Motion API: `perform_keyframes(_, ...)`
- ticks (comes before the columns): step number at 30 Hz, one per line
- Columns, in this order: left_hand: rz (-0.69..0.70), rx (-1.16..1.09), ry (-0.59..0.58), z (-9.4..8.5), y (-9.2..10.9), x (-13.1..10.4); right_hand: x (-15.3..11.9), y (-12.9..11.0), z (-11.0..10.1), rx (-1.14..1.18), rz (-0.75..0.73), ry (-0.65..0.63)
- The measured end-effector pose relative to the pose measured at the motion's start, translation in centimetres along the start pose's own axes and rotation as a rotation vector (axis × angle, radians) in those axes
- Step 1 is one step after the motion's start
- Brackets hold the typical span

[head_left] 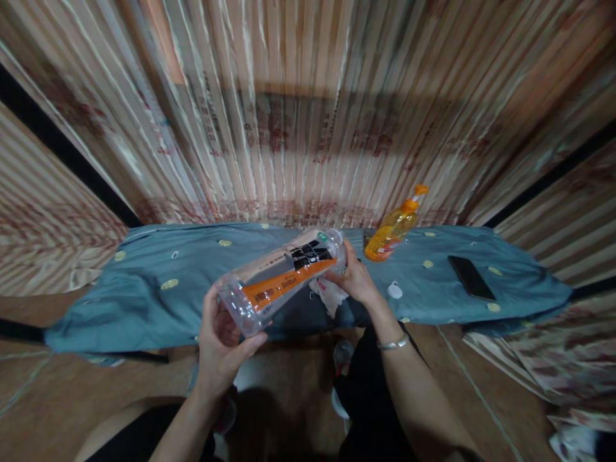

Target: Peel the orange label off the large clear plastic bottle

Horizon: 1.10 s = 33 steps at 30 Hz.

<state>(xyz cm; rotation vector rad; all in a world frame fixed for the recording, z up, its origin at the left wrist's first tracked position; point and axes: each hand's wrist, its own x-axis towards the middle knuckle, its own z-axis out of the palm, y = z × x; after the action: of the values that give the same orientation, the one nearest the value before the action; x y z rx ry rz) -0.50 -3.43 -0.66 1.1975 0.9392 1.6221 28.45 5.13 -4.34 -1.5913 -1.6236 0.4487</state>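
Observation:
A large clear plastic bottle (283, 277) with an orange, black and white label is held tilted above the cloth-covered table. My left hand (225, 330) is wrapped round its wide base end. At the neck end, my right hand (353, 274) grips it. A crumpled white tissue or wipe (329, 295) hangs just below the bottle by my right fingers; whether the hand holds it is unclear. To the right, a yellow-orange pump bottle (391, 231) stands on the cloth. A white cap (394, 290) lies beside my right wrist.
The table is covered by a blue-green patterned cloth (149, 276). A black phone (470, 278) lies on its right part. Striped curtains (298, 141) hang behind and at both sides, with dark frame poles (72, 154). My legs and feet are below the table's front edge.

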Motion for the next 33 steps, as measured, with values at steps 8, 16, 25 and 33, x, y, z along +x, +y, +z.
perform_keyframes(8, -0.001, 0.010, 0.022, 0.4, 0.2, -0.4, 0.0, -0.2, 0.2, -0.011, -0.007, 0.035)
perform_keyframes(16, 0.003, 0.000, 0.036, 0.6, 0.5, -0.8, -0.2, -0.4, 0.1, -0.019, -0.012, 0.046)
perform_keyframes(25, -0.049, 0.039, 0.072, 0.5, 0.4, -1.0, -0.3, -0.8, -0.1, -0.009, 0.007, 0.022)
perform_keyframes(33, -0.084, 0.033, 0.079, 0.9, 1.2, -0.9, -0.2, -1.0, -0.1, 0.011, 0.039, 0.021)
